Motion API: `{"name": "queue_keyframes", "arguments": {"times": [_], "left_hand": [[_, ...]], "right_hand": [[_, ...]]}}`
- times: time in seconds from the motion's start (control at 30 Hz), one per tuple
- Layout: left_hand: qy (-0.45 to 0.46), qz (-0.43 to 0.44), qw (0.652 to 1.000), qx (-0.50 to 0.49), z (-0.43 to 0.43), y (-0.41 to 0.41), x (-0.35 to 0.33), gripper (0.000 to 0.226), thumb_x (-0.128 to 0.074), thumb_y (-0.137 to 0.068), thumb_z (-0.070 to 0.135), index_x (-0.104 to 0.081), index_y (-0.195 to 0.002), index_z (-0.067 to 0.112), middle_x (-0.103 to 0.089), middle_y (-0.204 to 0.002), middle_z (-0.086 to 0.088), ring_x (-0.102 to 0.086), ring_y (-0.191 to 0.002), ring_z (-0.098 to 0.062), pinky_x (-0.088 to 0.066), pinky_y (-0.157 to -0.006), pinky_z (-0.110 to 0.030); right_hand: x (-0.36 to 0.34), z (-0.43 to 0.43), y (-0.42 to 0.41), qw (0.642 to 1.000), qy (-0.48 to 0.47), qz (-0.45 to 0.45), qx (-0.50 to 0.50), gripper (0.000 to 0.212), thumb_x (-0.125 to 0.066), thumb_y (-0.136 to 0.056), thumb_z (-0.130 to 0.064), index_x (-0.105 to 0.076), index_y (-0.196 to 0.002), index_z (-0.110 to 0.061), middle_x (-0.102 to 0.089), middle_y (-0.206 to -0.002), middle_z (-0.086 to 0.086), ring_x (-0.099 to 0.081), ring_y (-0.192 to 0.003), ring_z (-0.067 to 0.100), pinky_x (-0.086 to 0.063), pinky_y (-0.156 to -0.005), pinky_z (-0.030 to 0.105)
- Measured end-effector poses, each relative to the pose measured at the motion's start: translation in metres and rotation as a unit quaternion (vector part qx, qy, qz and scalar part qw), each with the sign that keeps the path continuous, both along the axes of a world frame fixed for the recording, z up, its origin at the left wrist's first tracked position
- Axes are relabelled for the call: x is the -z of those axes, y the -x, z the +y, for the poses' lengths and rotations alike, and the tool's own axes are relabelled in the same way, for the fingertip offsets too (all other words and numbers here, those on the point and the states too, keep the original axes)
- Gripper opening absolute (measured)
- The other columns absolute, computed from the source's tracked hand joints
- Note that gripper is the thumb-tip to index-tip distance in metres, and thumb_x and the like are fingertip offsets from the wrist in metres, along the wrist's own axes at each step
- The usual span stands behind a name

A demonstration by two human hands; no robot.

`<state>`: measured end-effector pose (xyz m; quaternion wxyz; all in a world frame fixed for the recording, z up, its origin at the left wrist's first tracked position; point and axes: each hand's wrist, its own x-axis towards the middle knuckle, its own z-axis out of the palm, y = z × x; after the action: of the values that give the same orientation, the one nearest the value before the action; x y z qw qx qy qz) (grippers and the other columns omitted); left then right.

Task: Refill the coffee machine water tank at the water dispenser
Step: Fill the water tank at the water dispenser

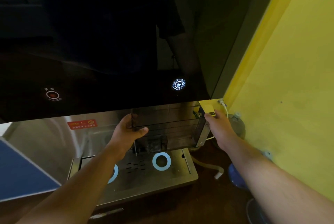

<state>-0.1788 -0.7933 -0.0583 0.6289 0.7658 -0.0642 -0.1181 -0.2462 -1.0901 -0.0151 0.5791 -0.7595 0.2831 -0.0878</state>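
A dark, see-through water tank [168, 129] hangs in the recess under the black glass front of the water dispenser [108, 42]. My left hand [129, 129] grips the tank's left end, thumb across its front. My right hand [217, 124] holds the tank's right end at its yellow-marked corner. The tank hangs above the steel drip tray [182, 175], over the right one of two blue rings [161, 161]. A lit white button [178, 84] glows on the panel right above the tank. Whether water is flowing cannot be told.
A dim red button [52, 95] sits at the panel's left. A yellow wall [289, 79] closes in the right side, with a white cable [225, 108], a hose [207, 165] and bottles at its foot. A blue surface [21, 171] lies at the left.
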Motion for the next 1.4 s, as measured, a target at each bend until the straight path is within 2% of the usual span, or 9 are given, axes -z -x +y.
{"name": "queue_keyframes", "arguments": {"times": [0.13, 0.27, 0.63, 0.93, 1.0, 1.1, 1.17, 1.27, 1.4], "left_hand": [[0.002, 0.005, 1.0, -0.006, -0.001, -0.002, 0.0, 0.045, -0.082, -0.078, 0.008, -0.064, -0.107, 0.038, -0.074, -0.109, -0.002, -0.069, -0.106, -0.016, -0.052, -0.103, -0.048], [0.014, 0.014, 1.0, -0.005, 0.002, -0.002, 0.003, 0.042, -0.084, -0.077, 0.011, -0.067, -0.103, 0.04, -0.075, -0.111, -0.002, -0.07, -0.109, -0.02, -0.052, -0.103, -0.051], [0.016, 0.007, 1.0, 0.024, 0.004, -0.006, 0.004, 0.04, -0.081, -0.079, 0.007, -0.065, -0.111, 0.025, -0.075, -0.111, -0.006, -0.072, -0.105, -0.018, -0.055, -0.099, -0.049], [0.025, 0.005, 0.999, 0.021, 0.004, -0.009, 0.011, 0.039, -0.081, -0.077, 0.003, -0.065, -0.108, 0.021, -0.075, -0.107, -0.009, -0.073, -0.103, -0.021, -0.057, -0.096, -0.05], [0.029, 0.008, 0.999, 0.023, 0.006, -0.01, 0.011, 0.039, -0.081, -0.077, 0.002, -0.065, -0.108, 0.019, -0.075, -0.107, -0.009, -0.073, -0.102, -0.021, -0.058, -0.094, -0.049], [0.043, 0.018, 0.999, 0.022, 0.007, -0.011, 0.011, 0.041, -0.08, -0.077, -0.002, -0.064, -0.11, 0.016, -0.075, -0.108, -0.009, -0.073, -0.102, -0.021, -0.059, -0.092, -0.046], [0.05, 0.022, 0.998, 0.024, 0.009, -0.011, 0.011, 0.042, -0.079, -0.078, -0.004, -0.063, -0.111, 0.016, -0.074, -0.108, -0.009, -0.073, -0.103, -0.021, -0.06, -0.091, -0.045], [0.061, 0.019, 0.997, 0.031, 0.011, -0.013, 0.013, 0.041, -0.077, -0.078, -0.005, -0.063, -0.111, 0.016, -0.074, -0.107, -0.01, -0.073, -0.102, -0.021, -0.06, -0.088, -0.04], [0.071, 0.04, 0.996, 0.023, 0.01, -0.011, 0.021, 0.038, -0.076, -0.08, -0.006, -0.063, -0.11, 0.013, -0.074, -0.104, -0.009, -0.074, -0.098, -0.021, -0.062, -0.082, -0.036]], "right_hand": [[-0.002, 0.0, -0.001, 1.0, -0.001, -0.003, 0.001, 0.021, -0.054, -0.1, -0.026, -0.063, -0.105, -0.007, -0.062, -0.1, 0.031, -0.058, -0.084, 0.029, -0.043, -0.073, 0.039], [-0.004, 0.001, -0.001, 1.0, 0.005, -0.002, 0.003, 0.02, -0.054, -0.1, -0.026, -0.064, -0.104, -0.009, -0.065, -0.111, 0.029, -0.061, -0.086, 0.036, -0.042, -0.069, 0.037], [-0.007, 0.003, -0.001, 1.0, 0.022, 0.014, 0.0, 0.011, -0.054, -0.1, -0.024, -0.061, -0.097, -0.017, -0.068, -0.108, 0.025, -0.066, -0.099, 0.039, -0.052, -0.082, 0.048], [-0.012, 0.004, -0.002, 0.998, 0.052, 0.031, -0.015, 0.01, -0.053, -0.099, -0.019, -0.058, -0.106, -0.012, -0.065, -0.11, 0.025, -0.062, -0.102, 0.043, -0.05, -0.079, 0.045], [-0.013, 0.003, -0.002, 0.997, 0.061, 0.036, -0.042, 0.019, -0.054, -0.098, -0.014, -0.052, -0.117, -0.009, -0.063, -0.109, 0.014, -0.062, -0.099, 0.033, -0.049, -0.094, 0.05], [-0.016, 0.001, -0.002, 0.99, 0.081, 0.065, -0.098, 0.077, -0.066, -0.092, -0.011, -0.024, -0.156, -0.017, -0.039, -0.153, 0.006, -0.048, -0.127, 0.028, -0.041, -0.102, 0.04], [-0.017, -0.001, -0.003, 0.986, 0.079, 0.076, -0.126, 0.097, -0.074, -0.087, -0.01, -0.011, -0.161, -0.022, -0.03, -0.16, 0.003, -0.048, -0.123, 0.024, -0.041, -0.1, 0.037], [-0.013, -0.008, -0.007, 0.987, 0.065, 0.087, -0.116, 0.105, -0.079, -0.083, -0.009, -0.01, -0.16, -0.019, -0.035, -0.158, 0.007, -0.043, -0.135, 0.028, -0.037, -0.104, 0.039], [-0.008, -0.012, -0.01, 0.987, 0.058, 0.089, -0.119, 0.072, -0.081, -0.08, -0.007, -0.043, -0.14, -0.018, -0.061, -0.121, 0.0, -0.056, -0.115, 0.023, -0.041, -0.083, 0.033]]}}
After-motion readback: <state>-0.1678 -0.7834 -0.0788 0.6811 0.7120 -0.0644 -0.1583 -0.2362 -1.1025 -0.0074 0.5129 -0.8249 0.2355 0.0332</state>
